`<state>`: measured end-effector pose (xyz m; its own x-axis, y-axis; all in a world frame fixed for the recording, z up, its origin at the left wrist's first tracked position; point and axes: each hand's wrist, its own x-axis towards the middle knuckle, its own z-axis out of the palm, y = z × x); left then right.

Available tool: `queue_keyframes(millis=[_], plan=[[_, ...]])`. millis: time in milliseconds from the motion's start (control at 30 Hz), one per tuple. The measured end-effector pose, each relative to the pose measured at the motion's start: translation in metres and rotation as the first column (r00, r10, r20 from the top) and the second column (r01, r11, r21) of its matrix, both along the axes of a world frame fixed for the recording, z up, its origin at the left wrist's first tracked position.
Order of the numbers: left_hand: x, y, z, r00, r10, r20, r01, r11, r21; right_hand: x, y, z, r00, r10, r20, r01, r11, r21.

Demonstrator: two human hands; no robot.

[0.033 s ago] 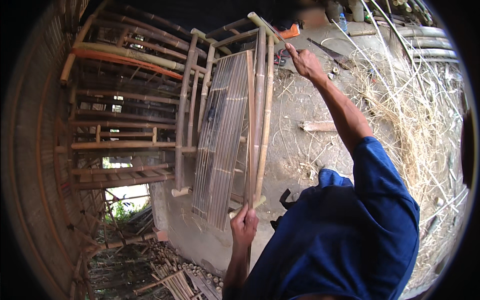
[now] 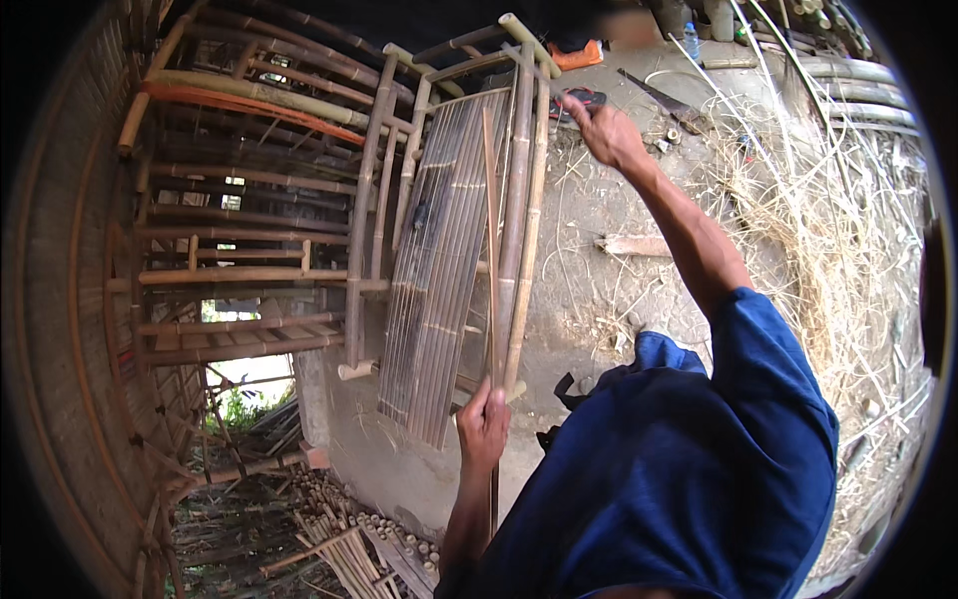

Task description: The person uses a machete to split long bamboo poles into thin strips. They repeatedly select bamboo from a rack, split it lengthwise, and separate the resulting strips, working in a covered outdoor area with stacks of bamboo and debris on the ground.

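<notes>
My left hand (image 2: 483, 419) is closed around the lower part of a long brown bamboo strip (image 2: 492, 230). The strip runs up past the slatted bamboo panel (image 2: 439, 260), and its lower end passes along my forearm. At the far end of the bamboo frame (image 2: 515, 200), my right hand (image 2: 602, 130) is closed on the handle of what looks like a knife (image 2: 534, 70). Its thin blade points up and left over the frame's corner, close to the strip's upper end. A small dark object (image 2: 421, 213) lies on the panel.
Stacked bamboo frames (image 2: 249, 275) stand on the left. Shavings (image 2: 798, 230) cover the floor at right. A saw-like blade (image 2: 659, 98), an orange object (image 2: 579, 55), a dark sandal (image 2: 589, 98) and a bamboo piece (image 2: 636, 246) lie on the ground. Cut bamboo (image 2: 349, 554) is heaped at lower left.
My right hand has shifted slightly left and down with the knife. My left hand has risen a little, and the strip's upper end has swung left, apart from the frame's rail.
</notes>
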<state>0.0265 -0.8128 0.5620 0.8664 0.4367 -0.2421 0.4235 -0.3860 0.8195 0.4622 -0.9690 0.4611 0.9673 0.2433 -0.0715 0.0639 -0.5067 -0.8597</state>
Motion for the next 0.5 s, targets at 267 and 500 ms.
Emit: queue_keyframes(millis=[267,500], plan=[[0.035,0.046,-0.063,0.997,0.062,0.039,-0.072,0.922,0.380,-0.201,0.035,0.007,0.578,0.796,0.178,-0.663,0.586,-0.466],[0.051,-0.001,-0.025,0.985,0.015,-0.173,0.073,0.869,0.489,-0.113,0.037,-0.010,0.783,0.618,0.073,-0.533,0.727,-0.433]])
